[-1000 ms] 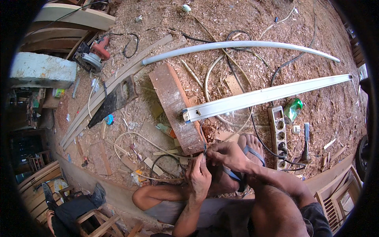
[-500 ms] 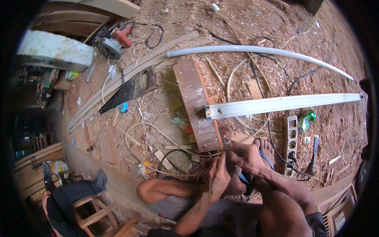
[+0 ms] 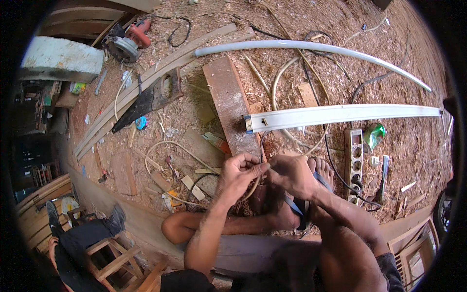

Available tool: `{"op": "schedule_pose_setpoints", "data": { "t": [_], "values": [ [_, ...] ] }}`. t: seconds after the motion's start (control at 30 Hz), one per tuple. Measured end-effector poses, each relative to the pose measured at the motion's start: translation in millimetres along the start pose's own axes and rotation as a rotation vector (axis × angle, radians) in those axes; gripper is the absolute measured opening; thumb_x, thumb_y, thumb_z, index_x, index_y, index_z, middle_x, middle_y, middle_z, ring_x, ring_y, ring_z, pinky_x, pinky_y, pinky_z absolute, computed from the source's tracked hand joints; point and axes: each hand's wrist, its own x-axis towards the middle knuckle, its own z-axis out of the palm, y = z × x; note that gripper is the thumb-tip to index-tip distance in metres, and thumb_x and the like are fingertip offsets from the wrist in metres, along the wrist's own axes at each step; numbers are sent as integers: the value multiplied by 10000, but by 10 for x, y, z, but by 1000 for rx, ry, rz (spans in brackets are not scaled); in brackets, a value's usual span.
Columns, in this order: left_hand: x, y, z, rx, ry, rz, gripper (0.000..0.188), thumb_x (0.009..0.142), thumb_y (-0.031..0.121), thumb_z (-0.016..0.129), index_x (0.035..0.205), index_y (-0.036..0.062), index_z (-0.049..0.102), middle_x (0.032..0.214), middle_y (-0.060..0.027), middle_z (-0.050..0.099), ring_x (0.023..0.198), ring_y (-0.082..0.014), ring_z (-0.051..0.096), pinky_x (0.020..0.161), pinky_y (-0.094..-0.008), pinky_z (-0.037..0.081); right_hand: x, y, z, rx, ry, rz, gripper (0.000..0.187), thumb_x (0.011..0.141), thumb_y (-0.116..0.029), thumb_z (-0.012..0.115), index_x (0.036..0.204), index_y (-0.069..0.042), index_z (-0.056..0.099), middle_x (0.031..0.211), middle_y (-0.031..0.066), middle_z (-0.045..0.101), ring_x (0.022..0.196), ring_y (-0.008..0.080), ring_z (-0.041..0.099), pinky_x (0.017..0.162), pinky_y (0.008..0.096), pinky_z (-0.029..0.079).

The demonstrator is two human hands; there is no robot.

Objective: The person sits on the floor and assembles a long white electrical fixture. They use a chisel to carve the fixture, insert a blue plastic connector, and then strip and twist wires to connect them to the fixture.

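My left hand (image 3: 238,176) and my right hand (image 3: 295,176) meet fingertip to fingertip in front of the wooden block. Both are closed in a pinch on a thin cable; the exact spot between the fingers is hidden. A dark cable (image 3: 262,146) comes down to them from the near end of a long white lamp fixture (image 3: 340,115). Below the left hand a beige cable (image 3: 255,187) curves up towards the fingers. The fixture's end rests on the reddish-brown wooden block (image 3: 228,97).
A handsaw (image 3: 151,102), long wood strips (image 3: 180,62) and a circular saw (image 3: 127,43) lie to the left. A white tube (image 3: 311,46) lies beyond the fixture. At right are a power strip (image 3: 353,160), a green can (image 3: 373,137) and a chisel-like tool (image 3: 383,177). Another person's legs (image 3: 85,238) show lower left.
Both hands have risen slightly, and the left has moved left with its fingers more unfolded. The view has shifted a little, so the surroundings sit higher and further left.
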Motion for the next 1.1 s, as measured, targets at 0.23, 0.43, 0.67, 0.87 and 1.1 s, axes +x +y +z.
{"op": "schedule_pose_setpoints", "data": {
  "t": [0.23,0.43,0.67,0.87,1.1],
  "values": [
    [32,32,56,-327,2,-106,162,941,158,735,972,7,686,819,-26,685,710,-65,605,632,-211,485,58,45,90,266,4,131,210,989,-178,652,976,30,631,798,71,682,716,96,664,642,246,549],
    [0,-86,147,-511,85,-154,107,981,110,660,1023,14,638,783,-16,636,670,-97,595,624,-230,487,24,204,201,827,-50,306,218,1007,-186,628,1038,30,627,838,72,672,671,129,646,654,264,549],
    [-68,-177,226,-330,189,-56,117,1014,71,575,1098,9,629,926,-50,657,739,-119,620,685,-257,521,-71,309,176,461,160,82,253,964,-224,694,1051,14,676,866,93,722,813,162,689,740,308,548],
    [-145,-237,396,-376,200,11,218,1052,190,560,1118,9,661,893,1,655,793,-67,601,721,-225,498,-39,154,109,22,226,-46,239,911,-233,747,974,-4,711,906,134,734,818,230,711,729,359,545],
    [-190,-305,756,-502,361,128,172,1019,146,618,1106,0,640,994,-23,671,920,-84,612,823,-224,491,-81,227,232,-54,328,11,177,923,-149,683,930,16,617,863,206,658,819,388,664,705,436,510]
  ]
}}
